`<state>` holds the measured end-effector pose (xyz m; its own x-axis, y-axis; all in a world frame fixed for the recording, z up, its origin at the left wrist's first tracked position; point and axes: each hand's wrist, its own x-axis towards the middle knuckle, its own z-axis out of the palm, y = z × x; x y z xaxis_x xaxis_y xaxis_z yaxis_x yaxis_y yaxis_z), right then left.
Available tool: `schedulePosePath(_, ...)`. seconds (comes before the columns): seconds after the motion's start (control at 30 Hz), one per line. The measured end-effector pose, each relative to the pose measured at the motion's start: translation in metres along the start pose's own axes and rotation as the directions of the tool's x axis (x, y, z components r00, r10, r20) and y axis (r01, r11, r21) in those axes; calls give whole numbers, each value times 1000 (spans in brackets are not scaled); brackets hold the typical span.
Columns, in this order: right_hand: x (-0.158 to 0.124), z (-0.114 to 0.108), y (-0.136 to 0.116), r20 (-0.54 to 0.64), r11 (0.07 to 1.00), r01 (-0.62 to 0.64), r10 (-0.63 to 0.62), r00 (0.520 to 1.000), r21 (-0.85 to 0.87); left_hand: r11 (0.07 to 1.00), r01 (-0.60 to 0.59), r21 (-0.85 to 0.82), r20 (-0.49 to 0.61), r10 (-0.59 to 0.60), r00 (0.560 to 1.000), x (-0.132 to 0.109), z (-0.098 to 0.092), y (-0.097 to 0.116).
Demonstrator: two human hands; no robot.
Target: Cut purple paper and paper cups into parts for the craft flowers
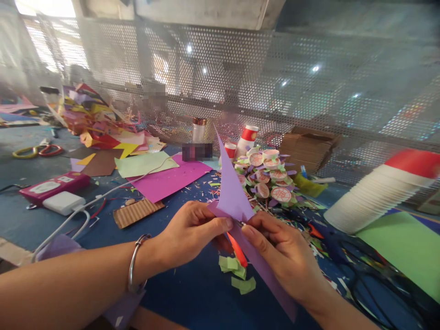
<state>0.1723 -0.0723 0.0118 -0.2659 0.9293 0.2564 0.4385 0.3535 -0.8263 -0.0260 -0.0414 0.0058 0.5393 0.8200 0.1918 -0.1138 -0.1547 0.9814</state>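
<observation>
A sheet of purple paper is held up in front of me, with one pointed piece rising and a long strip hanging toward the lower right. My left hand pinches it, thumb on top, and a silver bangle circles that wrist. From the other side my right hand has its fingers closed on the same paper. An orange handle sticks out below, between the hands; a small metal part shows by the right thumb, and the rest of this tool is hidden. Small green paper pieces lie underneath on the blue table.
Farther back is a pile of small paper-cup pieces with red prints. A stack of white paper cups leans at right, by a green sheet. Scissors, a magenta box and a white cable lie left.
</observation>
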Motion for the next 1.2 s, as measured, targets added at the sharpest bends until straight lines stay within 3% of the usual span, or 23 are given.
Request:
schedulePosePath(0.7, -2, 0, 1, -12, 999, -28, 28, 1000, -15, 999, 14, 29, 16, -15, 1000, 0, -1, -4)
schedulePosePath(1.0, -1, -1, 0, -23, 998, 26, -27, 999, -63, 999, 32, 28, 42, -34, 999, -1, -1, -2)
schedulePosePath(1.2, -2, -1, 1, -14, 995, -69, 70, 997, 75, 1000, -6, 21, -10, 6, 1000, -1, 0, 1)
